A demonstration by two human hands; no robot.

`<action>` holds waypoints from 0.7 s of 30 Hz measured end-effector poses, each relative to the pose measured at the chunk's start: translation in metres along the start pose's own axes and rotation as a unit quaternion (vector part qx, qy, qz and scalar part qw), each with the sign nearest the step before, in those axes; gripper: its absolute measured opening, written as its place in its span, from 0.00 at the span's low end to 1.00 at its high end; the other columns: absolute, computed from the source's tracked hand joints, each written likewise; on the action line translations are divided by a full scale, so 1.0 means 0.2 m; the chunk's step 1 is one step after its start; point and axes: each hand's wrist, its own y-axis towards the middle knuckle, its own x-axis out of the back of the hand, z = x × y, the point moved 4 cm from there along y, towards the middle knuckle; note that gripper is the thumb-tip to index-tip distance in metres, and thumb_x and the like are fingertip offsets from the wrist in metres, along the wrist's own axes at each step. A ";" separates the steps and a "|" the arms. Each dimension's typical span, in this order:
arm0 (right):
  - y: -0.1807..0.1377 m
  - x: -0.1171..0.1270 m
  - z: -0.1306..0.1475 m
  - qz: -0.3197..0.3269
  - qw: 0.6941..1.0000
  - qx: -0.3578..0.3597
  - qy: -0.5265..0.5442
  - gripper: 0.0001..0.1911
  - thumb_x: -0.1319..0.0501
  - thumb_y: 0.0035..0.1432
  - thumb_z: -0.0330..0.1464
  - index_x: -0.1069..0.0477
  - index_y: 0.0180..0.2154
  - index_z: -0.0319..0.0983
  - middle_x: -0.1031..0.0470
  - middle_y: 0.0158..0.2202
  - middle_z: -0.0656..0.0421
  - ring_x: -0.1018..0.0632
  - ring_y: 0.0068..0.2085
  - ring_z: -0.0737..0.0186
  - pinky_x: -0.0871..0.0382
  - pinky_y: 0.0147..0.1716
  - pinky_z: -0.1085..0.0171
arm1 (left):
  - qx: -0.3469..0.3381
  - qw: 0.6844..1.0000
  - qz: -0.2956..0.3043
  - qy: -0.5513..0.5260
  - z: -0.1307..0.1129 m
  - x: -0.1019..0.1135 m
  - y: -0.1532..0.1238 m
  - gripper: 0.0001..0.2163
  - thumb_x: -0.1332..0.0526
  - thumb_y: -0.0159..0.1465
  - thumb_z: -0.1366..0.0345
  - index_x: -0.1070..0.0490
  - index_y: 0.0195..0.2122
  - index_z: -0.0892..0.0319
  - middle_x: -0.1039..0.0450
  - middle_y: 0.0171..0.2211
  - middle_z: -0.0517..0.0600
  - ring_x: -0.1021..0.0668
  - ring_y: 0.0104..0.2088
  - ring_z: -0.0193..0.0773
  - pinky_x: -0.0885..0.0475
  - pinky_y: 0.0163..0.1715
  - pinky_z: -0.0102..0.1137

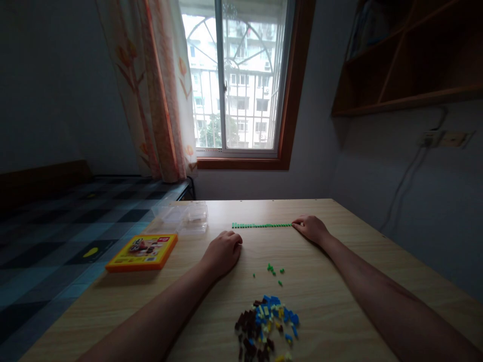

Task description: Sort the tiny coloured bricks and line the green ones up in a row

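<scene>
A long thin row of small green bricks [261, 225] lies across the wooden table [339, 281]. My right hand [311, 228] rests on the table with its fingertips touching the row's right end. My left hand [222, 253] lies knuckles up, fingers curled, just below the row's left end; whether it holds a brick is hidden. A few loose green bricks [274, 271] lie between my forearms. Nearer to me sits a heap of blue, brown, yellow and white bricks [264, 327].
An orange and yellow box [142, 251] lies at the table's left edge, with a clear plastic container [184, 217] behind it. A bed with a checked cover [56, 226] stands to the left. Window, curtain and wall shelves are beyond the table.
</scene>
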 end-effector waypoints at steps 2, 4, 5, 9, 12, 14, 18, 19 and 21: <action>0.00 0.00 0.00 0.001 1.000 0.003 -0.001 0.12 0.41 0.61 0.38 0.19 0.37 0.45 0.19 0.40 0.59 0.22 0.39 0.60 0.33 0.36 0.65 | 0.002 1.000 0.003 0.000 0.00 0.00 0.00 0.08 0.43 0.62 0.72 0.25 0.37 0.59 0.24 0.39 0.54 0.25 0.43 0.43 0.30 0.45 0.35; 0.00 0.00 0.00 0.001 1.000 0.004 -0.002 0.12 0.41 0.61 0.38 0.19 0.37 0.45 0.19 0.39 0.59 0.22 0.39 0.59 0.33 0.37 0.65 | 0.006 1.000 0.007 -0.001 0.00 0.00 0.00 0.08 0.43 0.62 0.72 0.25 0.36 0.59 0.24 0.39 0.54 0.25 0.42 0.43 0.30 0.45 0.35; 0.00 0.00 0.00 0.002 1.000 0.004 0.000 0.12 0.41 0.61 0.39 0.19 0.37 0.44 0.19 0.39 0.59 0.22 0.39 0.59 0.33 0.37 0.65 | 0.006 1.000 0.008 -0.001 0.00 0.01 0.00 0.08 0.43 0.62 0.72 0.25 0.36 0.59 0.24 0.39 0.54 0.25 0.42 0.43 0.30 0.45 0.35; 0.00 -0.01 -0.01 0.002 1.000 0.001 0.007 0.13 0.41 0.61 0.39 0.19 0.37 0.45 0.19 0.40 0.58 0.22 0.39 0.59 0.32 0.37 0.65 | 0.005 1.000 0.005 -0.003 -0.01 0.01 0.00 0.07 0.43 0.62 0.72 0.25 0.36 0.59 0.24 0.39 0.54 0.25 0.43 0.43 0.30 0.45 0.36; 0.00 -0.01 -0.02 -0.001 1.000 -0.001 0.012 0.13 0.41 0.61 0.39 0.19 0.37 0.45 0.19 0.40 0.59 0.22 0.39 0.59 0.32 0.37 0.64 | 0.006 1.000 0.007 0.000 -0.01 0.01 0.00 0.07 0.43 0.63 0.72 0.25 0.36 0.59 0.24 0.39 0.54 0.25 0.43 0.43 0.30 0.45 0.36; 0.00 -0.01 -0.03 -0.004 1.000 -0.006 0.017 0.12 0.41 0.60 0.40 0.19 0.38 0.45 0.19 0.40 0.58 0.22 0.39 0.59 0.32 0.38 0.64 | 0.004 1.000 0.008 0.001 -0.01 0.00 0.00 0.08 0.43 0.63 0.71 0.25 0.37 0.59 0.24 0.39 0.54 0.25 0.43 0.43 0.30 0.45 0.35; 0.00 -0.02 -0.04 -0.011 0.999 -0.028 0.040 0.13 0.40 0.59 0.40 0.20 0.41 0.44 0.19 0.37 0.59 0.22 0.37 0.60 0.32 0.37 0.64 | 0.003 1.000 0.004 0.000 -0.01 0.00 0.00 0.08 0.43 0.62 0.71 0.25 0.37 0.58 0.24 0.39 0.53 0.25 0.43 0.43 0.30 0.45 0.35; 0.00 -0.03 -0.04 -0.013 0.998 -0.028 0.046 0.13 0.40 0.59 0.40 0.20 0.42 0.44 0.20 0.37 0.59 0.22 0.36 0.60 0.32 0.37 0.64 | 0.003 1.000 0.003 0.000 -0.01 0.01 0.00 0.08 0.44 0.62 0.71 0.25 0.37 0.58 0.24 0.39 0.53 0.25 0.43 0.43 0.30 0.45 0.35; -0.01 -0.03 -0.04 -0.027 0.998 -0.024 0.059 0.15 0.40 0.59 0.40 0.22 0.45 0.43 0.20 0.37 0.59 0.23 0.34 0.61 0.32 0.36 0.64 | 0.004 1.000 0.002 0.000 -0.01 0.01 0.00 0.08 0.44 0.62 0.71 0.25 0.36 0.58 0.24 0.39 0.54 0.25 0.43 0.44 0.30 0.45 0.36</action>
